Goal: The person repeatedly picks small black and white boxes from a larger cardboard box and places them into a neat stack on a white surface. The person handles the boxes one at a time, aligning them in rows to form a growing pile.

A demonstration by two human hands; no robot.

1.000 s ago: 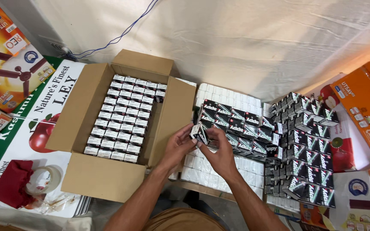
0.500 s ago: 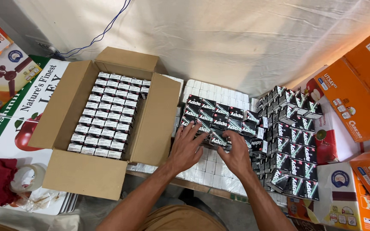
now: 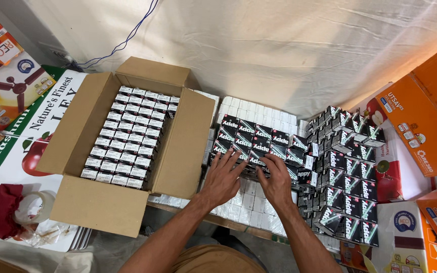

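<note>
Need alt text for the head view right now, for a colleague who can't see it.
Both bare hands, left hand and right hand, press flat on a block of small black cartons laid over white cartons. An open brown cardboard box filled with rows of small cartons sits left; more stacked black cartons stand right.

Both forearms reach forward; left hand (image 3: 222,178) and right hand (image 3: 275,182) lie palm-down side by side, fingers spread flat

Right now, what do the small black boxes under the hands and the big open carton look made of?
The small black boxes look like thin printed card with a slight sheen: sharp folded edges, light glinting off their faces. The big open carton looks like plain brown corrugated cardboard, matte, with creased flaps. Both hands lie flat on the black boxes.
</note>
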